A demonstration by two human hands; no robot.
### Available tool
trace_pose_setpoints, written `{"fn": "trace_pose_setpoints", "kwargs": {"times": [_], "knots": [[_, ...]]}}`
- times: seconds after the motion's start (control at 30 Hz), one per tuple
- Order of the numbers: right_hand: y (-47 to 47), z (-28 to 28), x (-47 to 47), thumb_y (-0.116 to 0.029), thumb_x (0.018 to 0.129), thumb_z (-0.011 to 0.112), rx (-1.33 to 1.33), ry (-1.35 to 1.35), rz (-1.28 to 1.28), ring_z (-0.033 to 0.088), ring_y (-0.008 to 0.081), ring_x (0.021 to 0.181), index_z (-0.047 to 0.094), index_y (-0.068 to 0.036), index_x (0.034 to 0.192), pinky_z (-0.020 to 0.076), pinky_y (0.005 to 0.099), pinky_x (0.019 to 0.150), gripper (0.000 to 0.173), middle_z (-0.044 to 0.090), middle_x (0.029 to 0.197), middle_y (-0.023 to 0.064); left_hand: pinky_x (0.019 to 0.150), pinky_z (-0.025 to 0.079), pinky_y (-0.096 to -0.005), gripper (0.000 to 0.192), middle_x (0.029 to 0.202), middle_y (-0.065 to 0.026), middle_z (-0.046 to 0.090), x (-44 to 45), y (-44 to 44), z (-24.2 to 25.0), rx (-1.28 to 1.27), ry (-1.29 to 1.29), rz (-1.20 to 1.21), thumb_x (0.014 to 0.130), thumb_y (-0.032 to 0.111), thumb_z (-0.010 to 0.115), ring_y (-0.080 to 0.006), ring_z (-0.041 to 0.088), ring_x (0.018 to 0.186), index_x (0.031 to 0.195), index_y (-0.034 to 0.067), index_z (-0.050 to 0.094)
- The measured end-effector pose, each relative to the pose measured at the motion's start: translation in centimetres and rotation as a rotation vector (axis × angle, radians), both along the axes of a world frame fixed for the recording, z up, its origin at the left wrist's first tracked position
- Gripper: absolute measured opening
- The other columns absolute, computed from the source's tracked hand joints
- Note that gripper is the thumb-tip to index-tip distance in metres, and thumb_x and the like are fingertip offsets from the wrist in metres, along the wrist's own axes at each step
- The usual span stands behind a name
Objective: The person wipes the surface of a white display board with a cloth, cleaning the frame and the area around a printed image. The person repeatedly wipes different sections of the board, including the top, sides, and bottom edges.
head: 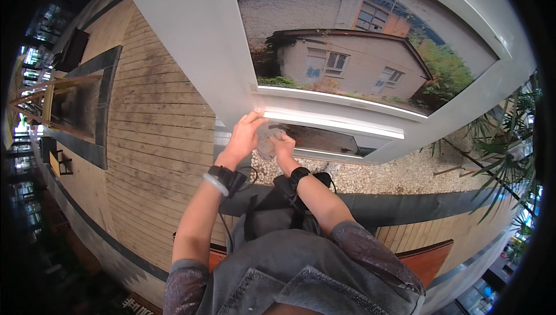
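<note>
My left hand (244, 136) touches the left end of a white ledge (334, 123) on a pale grey display panel (193, 32), its fingers bent over the corner. Lower and to the right, my right hand (284, 146) pinches a crumpled greyish cloth (266, 143), which looks thin. The cloth lies against the panel's lower left corner, beside a low recessed picture (321, 139). Whether the left fingers also grip the cloth is hard to see. Above both hands, the panel bears a large photograph (356, 63) of a brick building with windows.
Pebbled ground (382, 176) runs under the panel, bordered by a dark stone strip (404, 208). Wooden decking (147, 141) spreads to the left, with a dark-edged pit (105, 111) in it. Palm leaves (499, 150) stand at the right. Reddish-brown boards (428, 258) lie behind me.
</note>
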State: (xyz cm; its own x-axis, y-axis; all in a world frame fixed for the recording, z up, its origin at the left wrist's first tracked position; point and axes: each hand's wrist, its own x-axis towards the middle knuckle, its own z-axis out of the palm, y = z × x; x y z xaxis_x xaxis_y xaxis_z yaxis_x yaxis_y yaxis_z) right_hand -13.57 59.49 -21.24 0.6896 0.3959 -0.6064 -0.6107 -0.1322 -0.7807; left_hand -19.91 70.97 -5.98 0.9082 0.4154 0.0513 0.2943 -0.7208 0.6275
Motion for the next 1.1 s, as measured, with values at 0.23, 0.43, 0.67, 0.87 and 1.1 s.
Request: {"fn": "trace_pose_setpoints", "kwargs": {"times": [0.23,0.43,0.67,0.87,1.1], "knots": [[-0.1,-1.0,-2.4,-0.003,0.085,0.073,0.056,0.206,-0.097,0.055,0.0054,0.064,0.073,0.0,0.089,0.0435,0.0238,0.055,0.006,0.068,0.076,0.0017,0.098,0.048,-0.0408,0.055,0.132,-0.0129,0.057,-0.3,-0.5,0.4,0.021,0.033,-0.009,0.063,-0.017,0.051,-0.0353,0.054,0.118,0.111,0.004,0.067],[1.6,-2.2,-4.9,-0.004,0.082,0.074,-0.055,-0.134,-0.188,0.054,0.0089,0.068,0.07,0.006,0.089,0.0457,0.0301,0.062,0.013,0.066,0.075,0.0052,0.089,0.051,-0.0389,0.049,0.136,-0.0118,0.055,-0.2,-0.9,0.6,0.007,0.081,0.022,0.066,-0.016,0.052,-0.0342,0.053,0.121,0.107,0.004,0.069],[-1.0,-4.7,-4.0,-0.006,0.081,0.068,-0.415,-0.325,0.04,0.067,0.0287,0.073,0.072,-0.002,0.089,0.0511,0.0399,0.067,0.011,0.071,0.084,0.0174,0.083,0.053,-0.0373,0.047,0.138,-0.0103,0.053,-0.4,-1.2,0.8,0.014,0.107,0.015,0.067,-0.015,0.052,-0.0331,0.054,0.119,0.106,0.005,0.07],[-1.9,-5.1,-3.4,-0.008,0.081,0.064,-0.419,-0.599,0.306,0.065,0.0419,0.082,0.068,-0.003,0.091,0.0523,0.0485,0.073,0.012,0.067,0.091,0.0231,0.077,0.054,-0.0354,0.044,0.137,-0.0099,0.053,0.0,-1.3,0.8,0.03,0.109,0.019,0.067,-0.015,0.052,-0.032,0.055,0.118,0.102,0.005,0.07],[-5.5,-8.2,-1.9,-0.009,0.086,0.056,-0.619,-0.484,0.668,0.068,0.0393,0.088,0.07,-0.01,0.104,0.0538,0.0487,0.076,0.023,0.07,0.094,0.0209,0.074,0.054,-0.0335,0.043,0.138,-0.0099,0.052,-0.1,-1.7,0.6,0.058,0.113,0.027,0.066,-0.015,0.052,-0.0315,0.053,0.121,0.098,0.005,0.071]]}}
